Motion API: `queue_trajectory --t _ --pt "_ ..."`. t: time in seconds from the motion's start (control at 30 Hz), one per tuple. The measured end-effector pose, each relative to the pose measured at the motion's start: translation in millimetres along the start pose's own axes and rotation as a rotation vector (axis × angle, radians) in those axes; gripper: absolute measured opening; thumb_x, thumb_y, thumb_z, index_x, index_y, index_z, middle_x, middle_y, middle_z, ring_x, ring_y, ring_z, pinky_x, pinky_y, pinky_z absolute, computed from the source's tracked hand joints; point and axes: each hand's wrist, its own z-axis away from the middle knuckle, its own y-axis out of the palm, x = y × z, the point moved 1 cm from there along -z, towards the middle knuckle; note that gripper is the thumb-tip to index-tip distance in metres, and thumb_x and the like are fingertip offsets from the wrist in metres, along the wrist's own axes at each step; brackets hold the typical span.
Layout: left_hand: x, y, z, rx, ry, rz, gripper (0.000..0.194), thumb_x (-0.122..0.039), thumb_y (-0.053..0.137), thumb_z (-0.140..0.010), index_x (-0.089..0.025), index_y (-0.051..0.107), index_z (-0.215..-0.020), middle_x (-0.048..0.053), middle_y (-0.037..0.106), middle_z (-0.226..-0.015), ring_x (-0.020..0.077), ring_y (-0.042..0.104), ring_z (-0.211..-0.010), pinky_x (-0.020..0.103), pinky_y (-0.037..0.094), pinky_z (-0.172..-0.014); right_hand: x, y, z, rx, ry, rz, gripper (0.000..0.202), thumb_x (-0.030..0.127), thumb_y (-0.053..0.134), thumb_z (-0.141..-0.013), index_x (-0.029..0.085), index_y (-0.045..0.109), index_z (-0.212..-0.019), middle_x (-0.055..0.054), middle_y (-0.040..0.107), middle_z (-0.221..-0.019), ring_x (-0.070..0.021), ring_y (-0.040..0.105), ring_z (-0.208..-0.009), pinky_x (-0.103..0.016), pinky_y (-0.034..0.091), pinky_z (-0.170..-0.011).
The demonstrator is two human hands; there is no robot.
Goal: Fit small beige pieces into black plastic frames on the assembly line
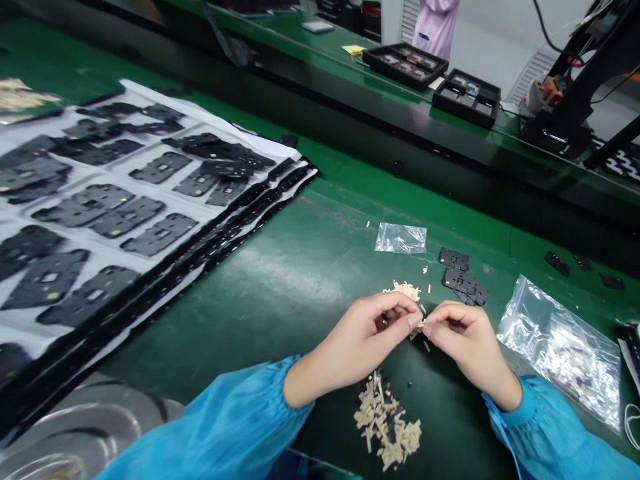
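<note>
My left hand (367, 337) is closed in a pinch over the green mat, thumb against fingertips. My right hand (465, 340) pinches close beside it, its fingertips almost meeting the left ones. Something small and pale shows between them, too small to name. Just beyond the fingertips lies a small heap of beige pieces (406, 290). A larger heap of beige strips (387, 427), mixed with dark bits, lies nearer my body, below my left wrist. Flat black plates (466, 285) rest beyond my right hand.
Black trays with white liners (210, 220) hold many black plates at left. A small clear bag (401, 238) lies beyond my hands, a larger filled one (565, 353) at right. Dark boxes (467, 97) stand on the back ledge; a person in pink (435, 27) is behind it.
</note>
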Motion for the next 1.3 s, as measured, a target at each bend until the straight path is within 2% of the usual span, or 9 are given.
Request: queue_trajectory --t 0.2,0.4,0.47,0.53,0.6,0.67,0.83,1.0,1.3 --pt "1 0.7 0 -0.012 0.009 -0.008 0.017 -0.027 0.061 -0.094 -0.018 0.07 -0.083 0.0 0.067 -0.077 0.0116 0.054 -0.065 0.022 0.041 -0.055 0 1 1 0.001 0.023 0.011 0.008 0.024 0.07 -0.08 0.02 0.074 -0.074 0.001 0.062 -0.065 -0.0145 0.049 -0.058 -0.029 0.037 -0.057" --pt "0 2.1 4 -0.078 0.123 -0.13 0.016 -0.02 0.059 -0.094 -0.018 0.068 -0.081 0.0 0.064 -0.076 0.0113 0.056 -0.064 0.022 0.042 -0.053 0 2 1 -0.004 0.052 0.006 0.009 0.025 0.069 -0.078 0.02 0.075 -0.074 0.001 0.063 -0.066 -0.0142 0.048 -0.058 -0.029 0.035 -0.056" --pt "0 1.2 5 -0.115 0.204 -0.194 0.012 -0.019 0.06 -0.095 -0.018 0.068 -0.086 0.0 0.063 -0.077 0.0118 0.058 -0.066 0.022 0.044 -0.055 0 2 0 -0.012 0.063 0.0 0.009 0.025 0.069 -0.077 0.02 0.075 -0.073 0.001 0.063 -0.066 -0.014 0.047 -0.057 -0.028 0.035 -0.056" --pt "1 0.1 8 -0.162 0.345 -0.303 0.008 -0.017 0.061 -0.094 -0.018 0.069 -0.093 0.002 0.066 -0.081 0.0131 0.062 -0.071 0.024 0.049 -0.061 0 2 -1 -0.026 0.072 -0.001 0.01 0.026 0.068 -0.077 0.02 0.075 -0.072 0.001 0.063 -0.065 -0.0141 0.048 -0.058 -0.028 0.036 -0.055" --pt "1 -0.4 11 -0.19 0.492 -0.448 0.009 -0.014 0.062 -0.094 -0.017 0.069 -0.098 0.004 0.069 -0.087 0.0151 0.065 -0.076 0.027 0.052 -0.066 -1 1 -1 -0.038 0.081 0.002 0.011 0.028 0.069 -0.077 0.02 0.075 -0.072 0.001 0.063 -0.064 -0.0142 0.047 -0.058 -0.027 0.036 -0.055" --pt "3 -0.1 14 -0.184 0.572 -0.574 0.013 -0.011 0.062 -0.094 -0.017 0.07 -0.102 0.005 0.071 -0.09 0.0166 0.067 -0.079 0.028 0.052 -0.067 -1 1 -1 -0.036 0.088 0.01 0.013 0.03 0.07 -0.078 0.02 0.075 -0.073 0.001 0.061 -0.063 -0.014 0.046 -0.057 -0.027 0.036 -0.055" --pt "6 1.7 17 -0.136 0.574 -0.64 0.016 -0.01 0.058 -0.097 -0.017 0.068 -0.107 0.004 0.071 -0.092 0.0176 0.067 -0.082 0.03 0.053 -0.07 0 2 1 -0.021 0.073 0.05 0.015 0.031 0.07 -0.082 0.02 0.075 -0.073 0.001 0.061 -0.065 -0.0143 0.047 -0.058 -0.028 0.037 -0.056" --pt "4 2.7 16 -0.113 0.549 -0.738 0.018 -0.013 0.049 -0.101 -0.017 0.066 -0.105 0.006 0.07 -0.092 0.0191 0.065 -0.08 0.031 0.051 -0.064 1 1 3 -0.005 0.027 0.108 0.013 0.026 0.067 -0.083 0.02 0.075 -0.075 0.0 0.063 -0.068 -0.0152 0.05 -0.06 -0.028 0.04 -0.057" --pt "4 1.1 15 -0.042 0.5 -0.691 0.019 -0.013 0.046 -0.101 -0.017 0.065 -0.103 0.006 0.069 -0.093 0.0198 0.065 -0.083 0.032 0.053 -0.067 0 -1 4 0.0 -0.046 0.196 0.015 0.014 0.063 -0.078 0.021 0.076 -0.075 0.001 0.061 -0.07 -0.0138 0.042 -0.059 -0.027 0.033 -0.055"
